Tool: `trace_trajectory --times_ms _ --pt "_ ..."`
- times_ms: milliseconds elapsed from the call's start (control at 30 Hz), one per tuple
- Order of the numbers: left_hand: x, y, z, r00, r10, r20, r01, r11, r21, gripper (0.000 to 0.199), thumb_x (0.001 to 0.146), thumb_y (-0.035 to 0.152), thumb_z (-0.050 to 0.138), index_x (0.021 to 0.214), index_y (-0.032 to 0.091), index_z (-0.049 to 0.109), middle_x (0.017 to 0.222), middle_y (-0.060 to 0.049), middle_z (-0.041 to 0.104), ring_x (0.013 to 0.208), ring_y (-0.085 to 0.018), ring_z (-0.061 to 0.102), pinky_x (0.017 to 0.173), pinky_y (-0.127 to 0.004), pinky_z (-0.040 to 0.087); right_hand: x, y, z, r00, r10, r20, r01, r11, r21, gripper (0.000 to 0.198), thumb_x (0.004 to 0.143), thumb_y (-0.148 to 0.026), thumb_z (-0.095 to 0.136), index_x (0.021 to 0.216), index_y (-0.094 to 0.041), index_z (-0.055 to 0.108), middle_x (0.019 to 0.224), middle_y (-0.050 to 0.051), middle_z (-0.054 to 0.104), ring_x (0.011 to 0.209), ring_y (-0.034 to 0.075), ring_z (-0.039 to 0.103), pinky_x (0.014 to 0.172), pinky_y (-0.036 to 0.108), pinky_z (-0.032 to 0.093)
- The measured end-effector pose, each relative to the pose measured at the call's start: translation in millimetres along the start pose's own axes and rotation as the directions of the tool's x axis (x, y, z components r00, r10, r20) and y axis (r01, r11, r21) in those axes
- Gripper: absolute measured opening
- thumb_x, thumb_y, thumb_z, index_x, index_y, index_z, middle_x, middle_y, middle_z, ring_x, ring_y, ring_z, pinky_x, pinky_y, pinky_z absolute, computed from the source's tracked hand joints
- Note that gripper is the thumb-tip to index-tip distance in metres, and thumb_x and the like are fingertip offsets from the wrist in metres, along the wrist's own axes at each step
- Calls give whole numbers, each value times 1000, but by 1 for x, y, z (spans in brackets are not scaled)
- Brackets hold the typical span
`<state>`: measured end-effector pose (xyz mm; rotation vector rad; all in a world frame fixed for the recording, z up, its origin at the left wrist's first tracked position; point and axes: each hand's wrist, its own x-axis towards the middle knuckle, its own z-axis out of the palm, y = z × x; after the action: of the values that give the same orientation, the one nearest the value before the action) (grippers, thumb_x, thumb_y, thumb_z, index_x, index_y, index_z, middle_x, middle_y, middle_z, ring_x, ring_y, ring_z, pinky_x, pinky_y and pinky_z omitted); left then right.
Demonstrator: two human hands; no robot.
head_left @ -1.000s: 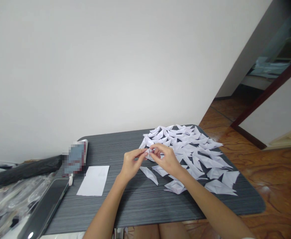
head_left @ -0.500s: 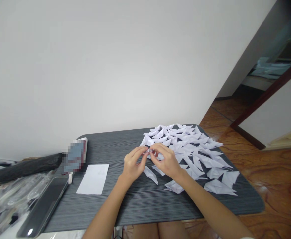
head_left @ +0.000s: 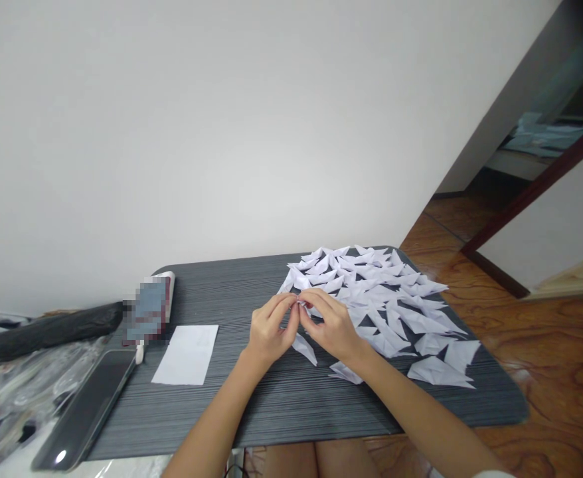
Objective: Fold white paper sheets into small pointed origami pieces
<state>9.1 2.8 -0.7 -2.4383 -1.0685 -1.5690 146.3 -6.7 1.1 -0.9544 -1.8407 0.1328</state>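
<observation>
My left hand (head_left: 271, 328) and my right hand (head_left: 331, 325) meet over the middle of the table, fingertips nearly touching. Between their pinched thumbs and fingers is a small piece of folded white paper (head_left: 298, 300), mostly hidden by the fingers. Behind and to the right of my hands spread many folded white paper boats (head_left: 376, 292) with pointed ends. One folded paper (head_left: 304, 350) lies just below my hands, partly covered by them.
The dark wood-grain table (head_left: 271, 411) stands against a white wall. On its left lie a flat white sheet (head_left: 186, 355), a phone (head_left: 89, 405), a small white object (head_left: 140, 353) and a blurred-out packet (head_left: 148, 309). Plastic-wrapped items (head_left: 17, 398) and a black roll (head_left: 47, 332) are beyond the left edge.
My hands have drawn slightly closer together, and less of the folded paper shows between the fingers. The things on the table lie as before; the view has shifted a little.
</observation>
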Motion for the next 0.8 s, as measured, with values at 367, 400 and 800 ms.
trace_trajectory --times_ms 367,400,800 --pt "-2 -1 2 999 -28 -33 28 1000 -11 14 76 12 50 85 16 60 81 -6 67 74 -13 63 68 -22 51 0 -2 2 999 30 -25 -29 999 16 19 79 -11 44 92 -19 55 83 7 59 77 18 58 71 32 50" --pt "-2 0 2 999 -30 -37 29 999 -15 14 75 12 50 85 16 60 81 -6 67 74 -13 63 68 -22 51 0 -2 2 999 33 -26 -32 999 24 18 80 -11 44 92 -19 55 83 7 59 77 18 58 70 32 50" --pt "3 3 1 988 -129 -89 116 984 -137 12 72 6 52 77 15 59 78 -5 65 72 -12 61 67 -23 51 6 -4 0 989 139 -48 -130 980 147 10 79 -14 47 82 -19 55 78 5 58 71 15 56 66 28 50"
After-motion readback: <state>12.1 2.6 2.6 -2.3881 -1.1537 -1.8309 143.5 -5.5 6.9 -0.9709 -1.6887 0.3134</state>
